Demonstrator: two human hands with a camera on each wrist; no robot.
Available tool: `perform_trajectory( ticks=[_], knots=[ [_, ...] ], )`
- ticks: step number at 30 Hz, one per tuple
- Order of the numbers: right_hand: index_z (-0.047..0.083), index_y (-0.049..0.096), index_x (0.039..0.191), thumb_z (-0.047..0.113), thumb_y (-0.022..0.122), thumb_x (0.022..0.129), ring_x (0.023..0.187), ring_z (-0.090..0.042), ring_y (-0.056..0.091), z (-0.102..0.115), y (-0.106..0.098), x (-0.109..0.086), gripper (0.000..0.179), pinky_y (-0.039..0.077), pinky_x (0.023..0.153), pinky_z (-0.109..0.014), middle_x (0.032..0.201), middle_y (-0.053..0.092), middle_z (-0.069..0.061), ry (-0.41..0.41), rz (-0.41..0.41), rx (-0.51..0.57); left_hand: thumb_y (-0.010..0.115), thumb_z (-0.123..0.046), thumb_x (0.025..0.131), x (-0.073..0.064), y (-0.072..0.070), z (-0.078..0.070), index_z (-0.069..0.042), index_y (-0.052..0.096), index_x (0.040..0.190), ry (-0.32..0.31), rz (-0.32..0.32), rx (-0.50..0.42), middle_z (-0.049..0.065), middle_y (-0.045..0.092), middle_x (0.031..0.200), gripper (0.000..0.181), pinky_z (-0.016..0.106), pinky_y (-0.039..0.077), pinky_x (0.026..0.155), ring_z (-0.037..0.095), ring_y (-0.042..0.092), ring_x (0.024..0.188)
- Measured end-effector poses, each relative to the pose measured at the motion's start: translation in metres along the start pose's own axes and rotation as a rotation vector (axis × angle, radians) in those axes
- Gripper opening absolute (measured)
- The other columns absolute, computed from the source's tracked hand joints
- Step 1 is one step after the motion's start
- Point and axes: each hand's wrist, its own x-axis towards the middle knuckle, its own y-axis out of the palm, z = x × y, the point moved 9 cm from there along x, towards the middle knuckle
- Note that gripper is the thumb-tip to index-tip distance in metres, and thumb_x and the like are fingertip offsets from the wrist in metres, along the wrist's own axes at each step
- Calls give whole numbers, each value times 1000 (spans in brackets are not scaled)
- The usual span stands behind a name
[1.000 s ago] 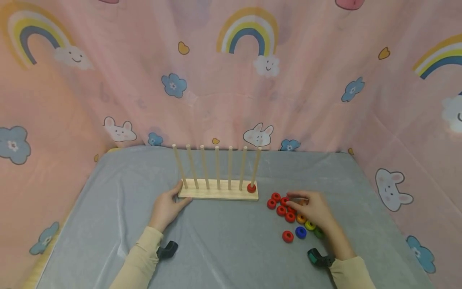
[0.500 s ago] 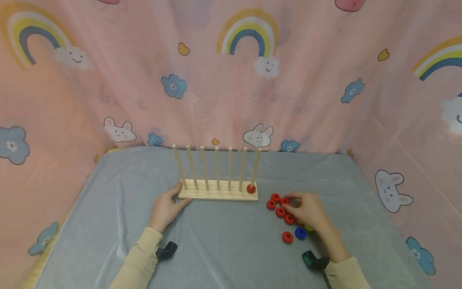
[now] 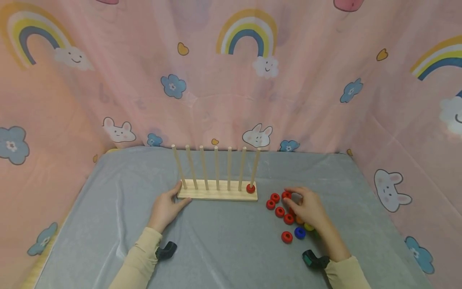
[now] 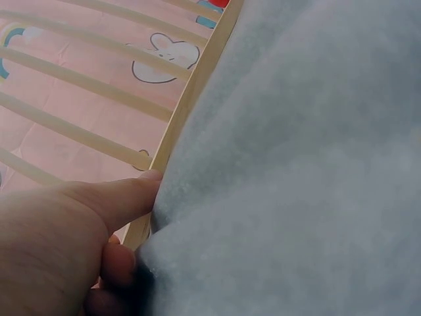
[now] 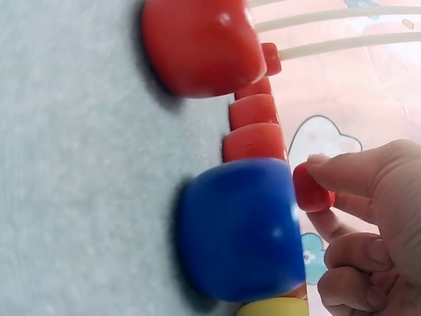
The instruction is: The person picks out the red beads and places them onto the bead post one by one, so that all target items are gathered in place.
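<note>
My left hand (image 3: pixel 165 209) grips the left end of a wooden peg stand (image 3: pixel 216 195), thumb at the front edge. Several upright pegs rise from its base, and one red bead (image 3: pixel 250 189) sits low on the rightmost peg. My right hand (image 3: pixel 309 207) pinches another red bead (image 5: pixel 310 187) between thumb and fingertips, raised off the cloth in the right wrist view. Beneath and beside that hand lie several loose red beads (image 3: pixel 279 212), a blue bead (image 3: pixel 300 233) and a yellow bead (image 3: pixel 309 226). The hand partly hides an orange bead (image 3: pixel 299 219).
A grey cloth (image 3: pixel 223 245) covers the table. One red bead (image 3: pixel 286 237) lies apart at the front of the group. Behind the table hangs a pink curtain (image 3: pixel 310 92) with rainbows and bunnies. Dark wrist devices (image 3: pixel 167 251) are worn at both cuffs.
My right hand has shifted slightly left onto the red beads, then lifted one a little, pinched between thumb and fingers. My left hand and the peg stand have stayed put.
</note>
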Motion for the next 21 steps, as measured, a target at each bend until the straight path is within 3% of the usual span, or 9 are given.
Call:
perform_trajectory(
  ticks=[9,12,16,21],
  knots=[
    [2,78,116,19,82,94,62,-12,57,-4,-3,0,28,47,54,-26,109,74,-17,2,-76,14,84,-31,93,1,0,0,-5,50,157,14,-4,4,23,56,151,77,60,47,109,47,55,137],
    [4,77,111,20,83,93,59,-10,53,-4,-1,0,24,44,53,-26,100,76,-12,-12,-81,-17,84,-31,93,1,1,0,-5,50,157,13,-5,6,23,55,151,77,60,47,110,47,55,137],
    [4,76,119,15,82,92,48,-9,41,0,5,1,30,39,47,-27,100,77,-11,-72,-74,-54,84,-31,93,-1,2,1,-5,50,156,6,-6,4,23,55,151,76,60,49,108,47,55,138],
    [6,78,118,10,81,91,68,-13,58,3,5,1,28,48,61,-31,108,77,-12,-115,-94,-75,84,-31,93,-1,1,0,-5,50,156,10,-13,4,24,56,150,76,61,50,106,48,56,136]
  ],
)
